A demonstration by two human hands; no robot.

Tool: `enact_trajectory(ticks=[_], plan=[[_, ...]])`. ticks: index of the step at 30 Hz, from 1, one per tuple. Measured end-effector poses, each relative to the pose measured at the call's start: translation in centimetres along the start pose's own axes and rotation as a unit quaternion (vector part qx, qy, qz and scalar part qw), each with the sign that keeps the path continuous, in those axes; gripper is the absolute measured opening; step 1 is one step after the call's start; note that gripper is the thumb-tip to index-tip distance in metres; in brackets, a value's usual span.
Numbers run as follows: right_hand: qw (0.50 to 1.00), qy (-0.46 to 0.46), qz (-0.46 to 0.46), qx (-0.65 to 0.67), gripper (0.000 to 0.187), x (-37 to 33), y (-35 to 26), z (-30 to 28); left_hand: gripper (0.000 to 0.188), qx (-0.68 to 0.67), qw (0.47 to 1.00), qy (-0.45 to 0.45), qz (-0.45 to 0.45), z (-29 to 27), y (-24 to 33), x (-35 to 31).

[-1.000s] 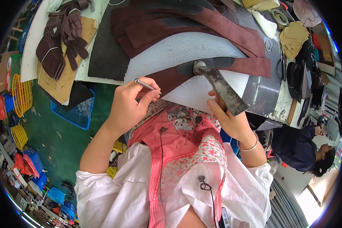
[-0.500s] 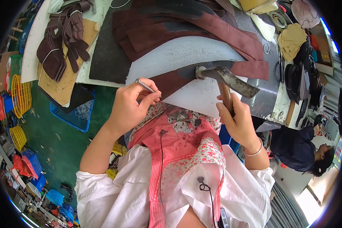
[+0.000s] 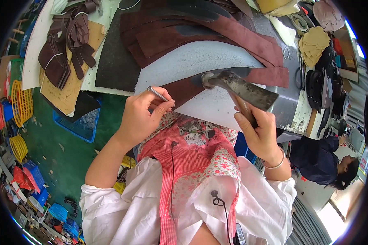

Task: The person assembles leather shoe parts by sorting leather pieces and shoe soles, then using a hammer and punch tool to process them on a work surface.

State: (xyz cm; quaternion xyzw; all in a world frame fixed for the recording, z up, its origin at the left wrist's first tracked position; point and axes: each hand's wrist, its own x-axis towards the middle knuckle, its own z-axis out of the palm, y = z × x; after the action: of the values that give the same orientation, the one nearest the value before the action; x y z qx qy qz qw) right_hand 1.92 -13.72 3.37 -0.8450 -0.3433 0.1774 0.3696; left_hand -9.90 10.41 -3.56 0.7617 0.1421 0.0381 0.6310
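My left hand (image 3: 139,116) is closed on a slim metal rod (image 3: 156,93) that looks like a leather punch. Its tip is hidden by my fingers, at the near left end of a dark brown curved leather piece (image 3: 270,77). My right hand (image 3: 259,136) grips the wooden handle of a hammer (image 3: 249,90). The steel head is raised over the middle of the leather, right of my left hand and apart from the rod. Under the leather lies a pale cutting board (image 3: 208,109).
Several similar brown leather pieces (image 3: 163,43) are stacked behind the board. Tied brown strips (image 3: 55,67) lie on cardboard at the far left. A blue basket (image 3: 92,132) stands below the table edge. At the right are yellowish pieces (image 3: 313,45) and another person (image 3: 319,159).
The hammer head has shifted left toward my left hand and tilted a little, and its handle leans more. My left hand with the rod has hardly moved.
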Motion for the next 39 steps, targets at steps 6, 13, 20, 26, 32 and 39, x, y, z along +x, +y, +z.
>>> enact_trajectory(ticks=[6, 13, 20, 26, 32, 39], plan=[[0.974, -0.073, -0.171, -0.132, 0.021, -0.2, -0.5, -3.2, 0.011, 0.116, 0.988, 0.002, 0.1, 0.1, -0.1, -0.1], [0.946, -0.14, -0.282, -0.072, 0.029, 0.8, -1.4, -0.5, 0.008, 0.228, 0.947, -0.048, 0.222, 0.6, 0.7, -0.6], [0.979, -0.096, -0.157, -0.085, 0.027, -0.1, -0.8, -1.2, 0.006, 0.032, 0.996, 0.04, 0.073, 1.2, -0.8, -0.1], [0.992, -0.034, -0.071, -0.101, 0.015, -1.7, -1.3, -2.7, 0.009, 0.07, 0.994, 0.04, 0.077, 1.4, -0.1, 0.0], [0.967, -0.029, -0.251, -0.011, 0.03, -0.7, -1.5, -1.3, 0.023, 0.292, 0.914, -0.011, 0.283, 1.4, 0.4, -0.5], [0.978, -0.094, -0.159, -0.092, 0.027, -0.6, 0.3, -0.8, 0.008, 0.073, 0.992, 0.061, 0.078, 1.9, 0.1, 0.2]])
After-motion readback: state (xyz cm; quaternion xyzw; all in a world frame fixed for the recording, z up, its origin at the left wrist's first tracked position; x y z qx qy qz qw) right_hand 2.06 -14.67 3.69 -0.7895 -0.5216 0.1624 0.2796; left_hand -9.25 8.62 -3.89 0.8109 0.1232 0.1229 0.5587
